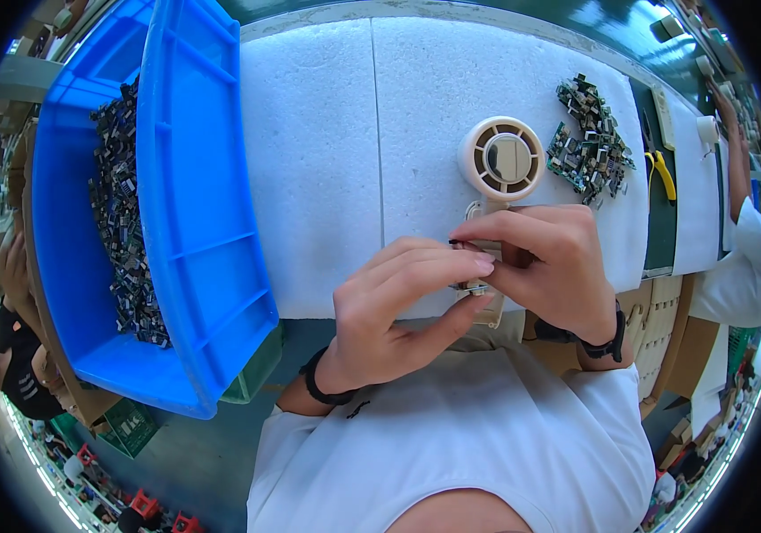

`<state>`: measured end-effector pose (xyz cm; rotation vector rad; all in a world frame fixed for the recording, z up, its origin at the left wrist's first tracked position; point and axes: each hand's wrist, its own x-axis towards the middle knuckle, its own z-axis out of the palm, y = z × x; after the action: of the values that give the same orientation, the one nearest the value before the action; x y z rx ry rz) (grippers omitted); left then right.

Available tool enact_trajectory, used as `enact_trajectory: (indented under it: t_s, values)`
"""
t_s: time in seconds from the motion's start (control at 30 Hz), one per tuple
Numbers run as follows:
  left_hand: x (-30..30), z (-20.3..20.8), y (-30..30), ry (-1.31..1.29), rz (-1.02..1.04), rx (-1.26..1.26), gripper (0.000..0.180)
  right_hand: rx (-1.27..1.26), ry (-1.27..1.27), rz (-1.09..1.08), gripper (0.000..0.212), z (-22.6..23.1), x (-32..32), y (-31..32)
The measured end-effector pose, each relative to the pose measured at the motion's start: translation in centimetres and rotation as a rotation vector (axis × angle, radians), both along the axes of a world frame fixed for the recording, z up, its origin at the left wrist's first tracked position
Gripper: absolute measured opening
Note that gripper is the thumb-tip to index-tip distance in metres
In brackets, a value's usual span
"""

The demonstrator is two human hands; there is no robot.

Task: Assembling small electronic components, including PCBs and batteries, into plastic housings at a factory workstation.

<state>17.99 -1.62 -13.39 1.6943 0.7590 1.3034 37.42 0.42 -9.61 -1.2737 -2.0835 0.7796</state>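
Cream plastic handheld fan [502,161] pinched at its handle by left hand [398,306] and right hand [554,262], fingers clamped together. Resting over white foam sheet [345,151]. Blue plastic bin [194,204] of small dark parts [123,213] left.

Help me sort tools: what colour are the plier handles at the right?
Yellow: the pliers lie on the green mat, seen only in the head view.

One blue bin [194,204], one cream handheld fan [501,162], two piles of small circuit boards [589,142], one yellow-handled pliers [662,169]
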Motion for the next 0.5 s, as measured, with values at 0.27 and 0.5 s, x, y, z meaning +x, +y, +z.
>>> enact_trajectory:
  t_s: [0.27, 0.5]
  values:
    - [0.4, -0.4, -1.1, -0.136, 0.262, -0.321, 0.030, 0.109, 0.018, -0.004, 0.022, -1.0, 0.3, -0.4]
    - [0.3, -0.3, -0.3, 0.068, 0.217, -0.207, 0.036, 0.146, 0.038, -0.022, 0.024, -1.6, 0.2, -0.5]
